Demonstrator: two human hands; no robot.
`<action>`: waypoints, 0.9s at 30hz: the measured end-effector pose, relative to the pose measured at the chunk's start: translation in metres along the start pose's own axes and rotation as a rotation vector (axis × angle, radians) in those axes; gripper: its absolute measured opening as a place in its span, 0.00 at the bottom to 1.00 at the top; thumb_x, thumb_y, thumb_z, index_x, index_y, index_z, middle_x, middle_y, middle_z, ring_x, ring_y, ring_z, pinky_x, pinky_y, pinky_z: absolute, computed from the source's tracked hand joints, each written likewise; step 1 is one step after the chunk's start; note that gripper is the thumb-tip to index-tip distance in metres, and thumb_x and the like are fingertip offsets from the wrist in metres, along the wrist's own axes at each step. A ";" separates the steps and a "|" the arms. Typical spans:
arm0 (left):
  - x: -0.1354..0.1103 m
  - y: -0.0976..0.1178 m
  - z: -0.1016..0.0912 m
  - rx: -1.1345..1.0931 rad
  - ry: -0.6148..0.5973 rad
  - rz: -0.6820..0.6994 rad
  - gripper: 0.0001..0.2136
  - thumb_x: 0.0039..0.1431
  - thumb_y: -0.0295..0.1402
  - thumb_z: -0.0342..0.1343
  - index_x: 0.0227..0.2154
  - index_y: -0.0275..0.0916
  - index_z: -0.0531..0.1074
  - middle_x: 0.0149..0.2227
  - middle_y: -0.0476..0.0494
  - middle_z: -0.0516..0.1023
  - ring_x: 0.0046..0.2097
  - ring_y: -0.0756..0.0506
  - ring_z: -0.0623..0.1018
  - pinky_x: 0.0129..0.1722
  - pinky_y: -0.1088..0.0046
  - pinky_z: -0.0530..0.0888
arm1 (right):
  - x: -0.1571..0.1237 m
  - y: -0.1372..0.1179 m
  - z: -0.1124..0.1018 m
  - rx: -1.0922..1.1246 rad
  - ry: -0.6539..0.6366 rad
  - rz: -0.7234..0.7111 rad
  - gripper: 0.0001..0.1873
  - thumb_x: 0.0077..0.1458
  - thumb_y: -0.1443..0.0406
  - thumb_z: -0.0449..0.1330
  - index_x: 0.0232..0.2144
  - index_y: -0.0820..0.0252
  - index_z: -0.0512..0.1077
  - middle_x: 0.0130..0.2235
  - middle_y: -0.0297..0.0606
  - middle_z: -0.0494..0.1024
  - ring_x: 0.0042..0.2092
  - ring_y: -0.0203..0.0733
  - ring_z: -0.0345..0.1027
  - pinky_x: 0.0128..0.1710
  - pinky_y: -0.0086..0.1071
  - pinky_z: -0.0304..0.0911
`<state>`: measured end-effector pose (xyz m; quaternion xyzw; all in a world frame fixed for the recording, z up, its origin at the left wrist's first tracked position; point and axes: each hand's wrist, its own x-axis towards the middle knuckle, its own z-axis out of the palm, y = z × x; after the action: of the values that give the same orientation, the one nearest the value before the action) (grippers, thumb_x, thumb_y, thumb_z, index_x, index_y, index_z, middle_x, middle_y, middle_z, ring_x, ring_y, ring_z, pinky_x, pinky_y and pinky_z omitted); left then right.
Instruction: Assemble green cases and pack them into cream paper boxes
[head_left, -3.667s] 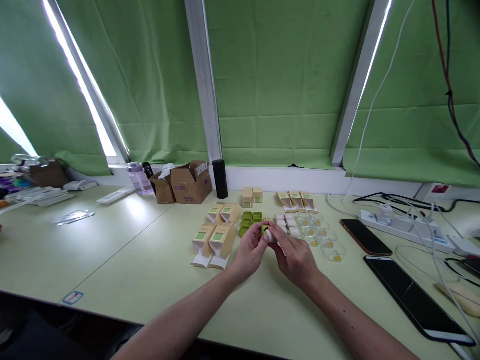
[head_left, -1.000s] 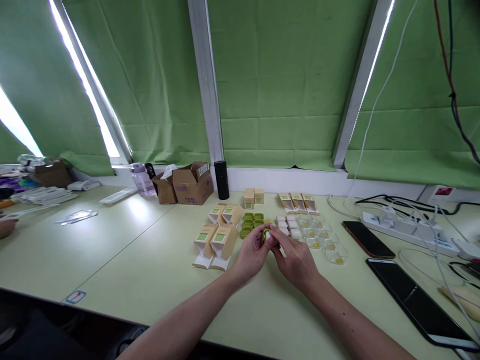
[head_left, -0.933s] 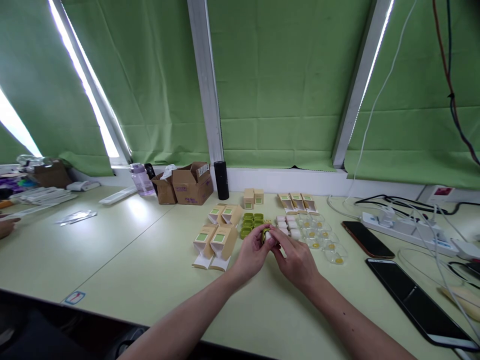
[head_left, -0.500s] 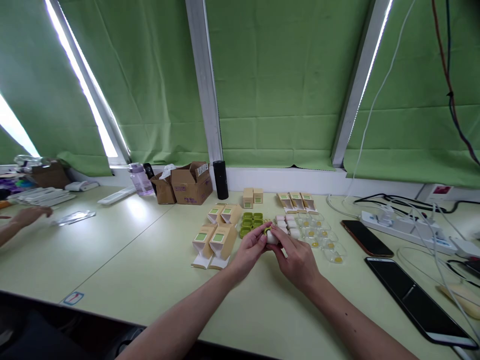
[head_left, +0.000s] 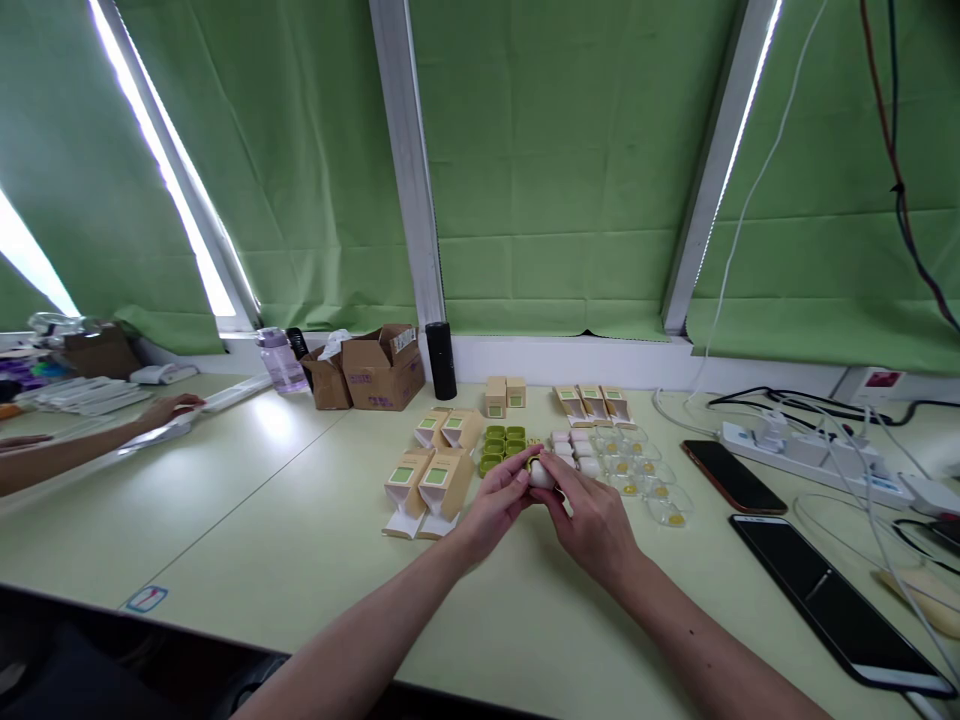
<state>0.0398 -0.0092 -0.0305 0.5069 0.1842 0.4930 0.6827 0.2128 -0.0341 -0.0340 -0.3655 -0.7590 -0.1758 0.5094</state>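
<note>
A small rounded white piece with a yellow-green part on top (head_left: pixel 541 474) is pinched between my two hands, above the table. My left hand (head_left: pixel 501 500) grips its left side, fingers closed. On the other side, my right hand (head_left: pixel 592 510) holds it between thumb and fingers. What exactly the piece is cannot be made out. Just beyond my hands lie several green square cups (head_left: pixel 495 447), several white blocks (head_left: pixel 587 466) and several clear plastic shells with yellow centres (head_left: pixel 630 467). Open cardboard boxes with green labels (head_left: pixel 445 480) stand left of my hands.
Small closed boxes (head_left: pixel 496 397) and open ones (head_left: pixel 592 405) stand at the back. To the right lie two phones (head_left: pixel 735 475), a power strip (head_left: pixel 817 462) and cables. A black cylinder (head_left: pixel 441 361) and brown cartons (head_left: pixel 384 370) stand back left. Another person's hand (head_left: pixel 174 407) reaches in at far left.
The other person's hand at far left has moved right and farther across the table, and a second hand now shows there. My hands stay nearly in place around the white piece.
</note>
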 end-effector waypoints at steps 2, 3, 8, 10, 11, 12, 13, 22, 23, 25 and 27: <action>0.000 0.000 -0.001 -0.015 -0.018 -0.003 0.27 0.61 0.40 0.70 0.62 0.39 0.75 0.56 0.32 0.82 0.51 0.39 0.82 0.56 0.59 0.76 | 0.000 0.000 -0.001 0.036 -0.012 0.033 0.22 0.71 0.65 0.57 0.65 0.58 0.68 0.53 0.48 0.85 0.46 0.49 0.84 0.42 0.38 0.81; 0.000 0.000 -0.001 -0.016 -0.025 -0.006 0.28 0.61 0.40 0.70 0.62 0.39 0.75 0.55 0.32 0.82 0.52 0.37 0.83 0.56 0.58 0.76 | 0.000 0.000 -0.001 0.064 -0.029 0.060 0.24 0.71 0.64 0.58 0.66 0.58 0.67 0.52 0.48 0.85 0.43 0.48 0.85 0.40 0.38 0.81; 0.001 0.005 0.003 -0.013 -0.009 0.010 0.28 0.64 0.42 0.67 0.64 0.38 0.71 0.54 0.30 0.82 0.54 0.34 0.83 0.56 0.56 0.77 | 0.000 -0.001 -0.001 0.259 -0.062 0.197 0.27 0.69 0.65 0.59 0.67 0.58 0.63 0.53 0.49 0.83 0.40 0.46 0.83 0.42 0.39 0.82; 0.001 0.008 0.006 -0.024 -0.018 0.016 0.28 0.65 0.42 0.67 0.64 0.38 0.71 0.54 0.30 0.83 0.54 0.34 0.84 0.56 0.55 0.78 | -0.001 -0.001 0.001 0.310 -0.044 0.240 0.25 0.68 0.66 0.58 0.65 0.57 0.64 0.54 0.48 0.82 0.41 0.45 0.83 0.43 0.40 0.82; 0.001 0.009 0.007 -0.027 -0.027 0.013 0.28 0.65 0.43 0.67 0.64 0.38 0.71 0.53 0.30 0.83 0.52 0.34 0.85 0.56 0.54 0.78 | -0.001 -0.001 0.001 0.325 -0.036 0.261 0.23 0.68 0.67 0.58 0.64 0.56 0.65 0.54 0.48 0.81 0.41 0.45 0.83 0.44 0.40 0.82; 0.000 0.009 0.008 -0.027 -0.035 0.007 0.28 0.65 0.43 0.67 0.63 0.37 0.71 0.53 0.30 0.83 0.51 0.34 0.85 0.55 0.54 0.78 | -0.002 -0.001 0.002 0.338 -0.030 0.283 0.22 0.67 0.66 0.58 0.62 0.56 0.66 0.53 0.47 0.81 0.41 0.45 0.82 0.44 0.41 0.82; 0.000 0.010 0.009 -0.021 -0.035 0.003 0.28 0.64 0.43 0.67 0.62 0.37 0.71 0.52 0.31 0.83 0.50 0.34 0.85 0.55 0.55 0.79 | -0.002 -0.001 0.002 0.351 -0.026 0.304 0.21 0.67 0.66 0.59 0.61 0.55 0.67 0.53 0.47 0.81 0.42 0.46 0.82 0.44 0.42 0.82; 0.003 0.008 0.001 0.273 0.110 0.043 0.29 0.66 0.53 0.61 0.61 0.36 0.71 0.46 0.34 0.84 0.33 0.45 0.83 0.29 0.72 0.75 | 0.002 0.000 -0.001 0.665 -0.022 0.624 0.19 0.65 0.57 0.63 0.56 0.51 0.70 0.52 0.44 0.81 0.51 0.50 0.79 0.45 0.44 0.82; 0.004 0.008 -0.001 0.329 0.126 0.070 0.28 0.67 0.51 0.60 0.60 0.37 0.71 0.46 0.34 0.83 0.32 0.46 0.83 0.28 0.73 0.74 | 0.003 0.000 -0.001 0.713 -0.018 0.664 0.20 0.65 0.55 0.64 0.56 0.51 0.70 0.52 0.44 0.82 0.51 0.51 0.79 0.45 0.44 0.82; 0.006 0.007 -0.005 0.467 0.165 0.149 0.23 0.70 0.47 0.58 0.60 0.38 0.70 0.45 0.35 0.84 0.35 0.45 0.82 0.31 0.72 0.75 | 0.005 0.000 -0.001 0.809 -0.008 0.734 0.22 0.64 0.52 0.66 0.56 0.51 0.71 0.50 0.44 0.82 0.48 0.50 0.79 0.44 0.44 0.82; 0.006 0.007 -0.008 0.662 0.196 0.277 0.19 0.71 0.41 0.56 0.61 0.40 0.69 0.48 0.35 0.83 0.43 0.42 0.82 0.39 0.68 0.78 | 0.007 0.000 0.000 0.889 0.010 0.794 0.24 0.62 0.49 0.67 0.55 0.52 0.72 0.48 0.43 0.83 0.45 0.48 0.79 0.42 0.44 0.82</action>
<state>0.0331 -0.0004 -0.0261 0.6709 0.3277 0.5407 0.3876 0.2118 -0.0318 -0.0280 -0.3721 -0.5626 0.3610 0.6440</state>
